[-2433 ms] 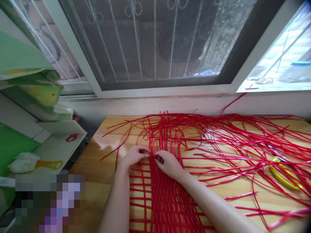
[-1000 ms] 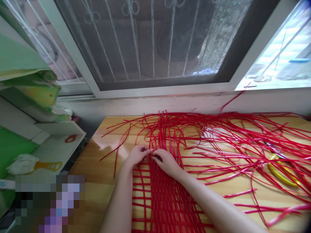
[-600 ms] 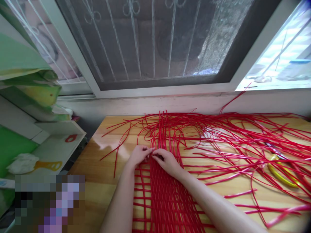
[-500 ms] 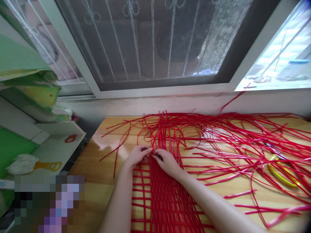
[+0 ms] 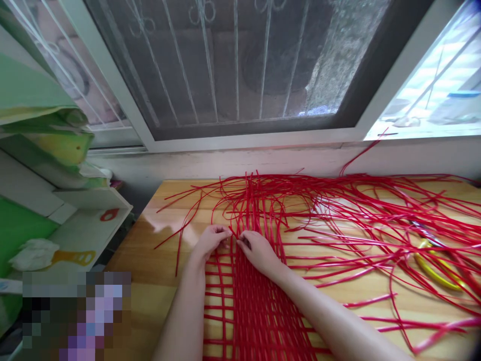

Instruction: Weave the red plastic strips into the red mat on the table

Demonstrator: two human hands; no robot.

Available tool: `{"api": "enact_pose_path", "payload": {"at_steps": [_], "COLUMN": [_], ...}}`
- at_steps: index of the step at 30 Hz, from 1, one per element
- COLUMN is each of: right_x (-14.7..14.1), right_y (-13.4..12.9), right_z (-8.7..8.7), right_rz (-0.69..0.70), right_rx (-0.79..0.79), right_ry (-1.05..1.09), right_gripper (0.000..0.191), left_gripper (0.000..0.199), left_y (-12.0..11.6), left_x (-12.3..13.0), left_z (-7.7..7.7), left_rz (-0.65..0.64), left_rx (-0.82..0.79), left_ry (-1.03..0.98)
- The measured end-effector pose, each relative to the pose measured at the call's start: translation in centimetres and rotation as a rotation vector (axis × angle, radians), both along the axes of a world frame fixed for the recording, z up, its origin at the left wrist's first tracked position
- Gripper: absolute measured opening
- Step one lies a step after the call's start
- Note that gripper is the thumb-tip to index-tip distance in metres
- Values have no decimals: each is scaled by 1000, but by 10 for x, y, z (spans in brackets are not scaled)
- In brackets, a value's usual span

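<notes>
A red woven panel of plastic strips (image 5: 263, 301) lies on the wooden table, dense in the middle and an open grid along its left side. At its far left edge my left hand (image 5: 213, 239) pinches a red strip (image 5: 233, 232) between thumb and forefinger. My right hand (image 5: 256, 246) rests over the weave just to the right. Its thumb and forefinger are closed together by the same strip, though what lies between them is too small to make out. Lengthwise strips run on from the weave beyond both hands.
Loose red strips (image 5: 361, 200) sprawl over the table's back and right. Among them lie yellow-handled pliers (image 5: 438, 268). A barred window (image 5: 236, 75) rises behind the table. At left stand a white open box (image 5: 90, 225) and a green curtain (image 5: 33, 85).
My left hand has drawn slightly left, away from my right fingertips, and a short stretch of strip now shows between them. The right hand has hardly moved.
</notes>
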State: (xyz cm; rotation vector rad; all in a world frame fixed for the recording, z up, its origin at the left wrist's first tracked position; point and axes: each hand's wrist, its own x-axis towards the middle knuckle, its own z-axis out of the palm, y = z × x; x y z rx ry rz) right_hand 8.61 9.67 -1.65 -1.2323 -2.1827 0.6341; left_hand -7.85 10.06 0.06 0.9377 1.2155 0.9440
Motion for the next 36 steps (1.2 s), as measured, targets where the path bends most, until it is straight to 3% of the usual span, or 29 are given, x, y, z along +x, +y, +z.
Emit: {"api": "enact_pose_path", "payload": {"at_steps": [7, 12, 16, 20, 22, 26, 32, 36], "right_x": [-1, 2, 3, 3, 3, 5, 7, 6], "right_y": [0, 1, 1, -2, -5, -10, -7, -6], "right_z": [-1, -4, -5, -3, 1, 7, 4, 1], "right_rz": [-16, 58, 68, 91, 106, 175, 209, 190], "right_rx": [15, 31, 52, 78, 116, 197, 175, 175], "right_ry": [-2, 39, 21, 36, 65, 18, -42, -36], "right_gripper": [10, 8, 7, 5, 13, 19, 13, 12], "left_gripper": [29, 25, 27, 22, 18, 14, 19, 15], "left_y": [-5, -1, 2, 0, -2, -8, -13, -13], "left_x": [-10, -7, -3, -10, -16, -34, -54, -59], "left_z": [4, 2, 6, 14, 18, 22, 17, 17], "left_rz": [-94, -191, -181, -217, -228, -138, -162, -151], "left_rx": [64, 299, 375, 341, 309, 270, 77, 90], "left_ry": [-43, 321, 529, 630, 662, 727, 731, 774]}}
